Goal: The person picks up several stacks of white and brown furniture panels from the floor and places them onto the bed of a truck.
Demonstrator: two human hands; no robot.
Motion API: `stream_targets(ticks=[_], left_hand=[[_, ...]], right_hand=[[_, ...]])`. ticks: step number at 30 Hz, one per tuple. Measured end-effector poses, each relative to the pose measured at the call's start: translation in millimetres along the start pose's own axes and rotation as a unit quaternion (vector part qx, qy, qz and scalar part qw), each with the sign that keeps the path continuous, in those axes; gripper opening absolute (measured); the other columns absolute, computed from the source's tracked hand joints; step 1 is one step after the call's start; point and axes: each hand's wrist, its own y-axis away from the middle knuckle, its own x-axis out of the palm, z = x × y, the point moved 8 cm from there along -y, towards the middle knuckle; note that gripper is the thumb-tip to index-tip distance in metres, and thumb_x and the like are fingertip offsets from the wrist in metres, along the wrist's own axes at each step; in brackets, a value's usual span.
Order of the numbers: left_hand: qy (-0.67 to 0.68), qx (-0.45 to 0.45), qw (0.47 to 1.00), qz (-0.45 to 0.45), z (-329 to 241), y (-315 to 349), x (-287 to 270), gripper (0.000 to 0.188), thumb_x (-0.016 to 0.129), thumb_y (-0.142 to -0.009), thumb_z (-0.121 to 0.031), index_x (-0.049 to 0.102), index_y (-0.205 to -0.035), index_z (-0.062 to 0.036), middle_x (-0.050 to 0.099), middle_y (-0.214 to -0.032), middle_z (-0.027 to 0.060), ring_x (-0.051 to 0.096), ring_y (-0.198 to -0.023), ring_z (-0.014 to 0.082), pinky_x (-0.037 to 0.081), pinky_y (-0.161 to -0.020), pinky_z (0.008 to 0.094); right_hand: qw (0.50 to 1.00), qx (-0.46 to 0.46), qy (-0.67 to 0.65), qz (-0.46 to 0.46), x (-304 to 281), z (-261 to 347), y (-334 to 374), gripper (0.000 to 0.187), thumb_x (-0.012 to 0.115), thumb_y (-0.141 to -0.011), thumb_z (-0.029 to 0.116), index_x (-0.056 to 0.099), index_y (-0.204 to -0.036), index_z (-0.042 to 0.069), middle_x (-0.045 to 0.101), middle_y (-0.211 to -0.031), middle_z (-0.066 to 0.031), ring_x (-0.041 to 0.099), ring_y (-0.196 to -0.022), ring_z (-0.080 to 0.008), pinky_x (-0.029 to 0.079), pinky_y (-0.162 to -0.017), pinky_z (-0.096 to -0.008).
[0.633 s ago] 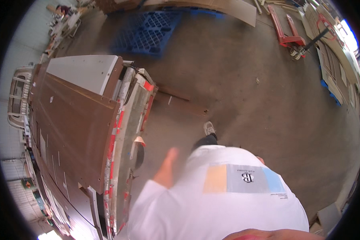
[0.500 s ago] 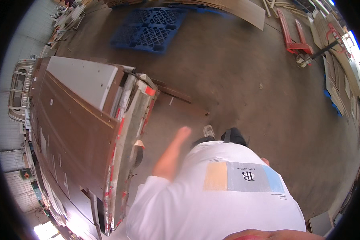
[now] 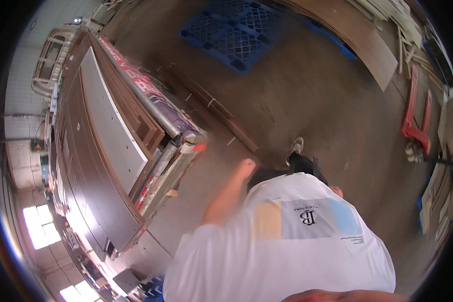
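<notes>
My left hand (image 3: 246, 166) hangs in front of my body, above the floor, with the forearm bare. Its fingers are smeared by motion, and nothing shows in it. Nearest to it are long brown boards (image 3: 215, 106) tied with white bands on the floor. Only a bit of my right hand (image 3: 336, 192) shows past my white shirt, so its fingers are hidden. To my left, a truck bed (image 3: 194, 143) is loaded with flat brown panels (image 3: 83, 156) and a white panel (image 3: 113, 118). Neither hand touches the load.
A blue plastic pallet (image 3: 231, 32) lies on the floor ahead. Stacked sheets (image 3: 352, 32) stretch across the far right. A red pallet jack (image 3: 412, 110) stands at the right, close to more leaning panels (image 3: 433, 199). My shoe (image 3: 296, 146) is on the concrete floor.
My view has turned left and I have stepped on. The pallet and pallet jack now sit farther right in view, and more of the truck's side and the floor boards shows.
</notes>
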Motion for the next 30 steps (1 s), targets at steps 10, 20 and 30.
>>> stream_targets(ticks=[10,20,30], left_hand=[[0.128,-0.156,0.976,-0.078,-46,-50,-45,0.026,0.061,-0.093,-0.026,0.075,-0.104,-0.0072,0.075,-0.090,0.0102,0.072,-0.079,0.0211,0.057,-0.072,0.0379],[0.293,-0.292,0.908,-0.061,18,-231,-25,0.027,0.061,-0.090,-0.030,0.075,-0.103,-0.0104,0.075,-0.084,0.0081,0.071,-0.072,0.0164,0.056,-0.068,0.0338],[0.180,-0.441,0.874,-0.095,286,-366,130,0.029,0.069,-0.084,-0.034,0.075,-0.093,-0.0066,0.076,-0.087,0.0095,0.073,-0.081,0.0242,0.055,-0.072,0.0409]], right_hand=[[0.813,0.210,-0.537,-0.088,-299,-15,-300,0.018,0.063,-0.096,0.023,0.064,-0.109,0.011,0.068,-0.086,-0.0032,0.062,-0.067,-0.0124,0.047,-0.054,-0.0281],[0.995,0.007,0.005,0.097,-281,211,-463,0.023,0.066,-0.086,0.024,0.070,-0.107,0.014,0.074,-0.099,-0.0071,0.067,-0.097,-0.0351,0.053,-0.087,-0.0441],[0.961,-0.130,0.197,0.144,-158,235,-619,0.035,0.070,-0.085,0.021,0.064,-0.118,0.013,0.068,-0.118,-0.0083,0.057,-0.120,-0.0326,0.046,-0.102,-0.0444]])
